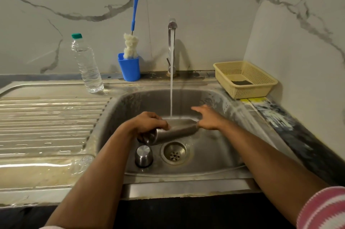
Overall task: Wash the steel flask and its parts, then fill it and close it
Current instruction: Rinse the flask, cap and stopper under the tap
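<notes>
A steel sink unit point(130, 190) set against a marble wall carries everything. Its ribbed draining board point(50, 120) on the left is wet, and a clear plastic water bottle point(86, 64) with a green cap stands upright at its back edge. Just right of the bottle, a blue cup point(130, 69) stands on the back ledge. The tap point(171, 47) rises from that ledge behind the basin. On the dark counter point(298, 126) at the right, a cream plastic basket point(244, 79) sits near the corner. In the basin point(214, 152), a small steel cup point(143, 155) stands upside down just left of the drain point(175, 153).
</notes>
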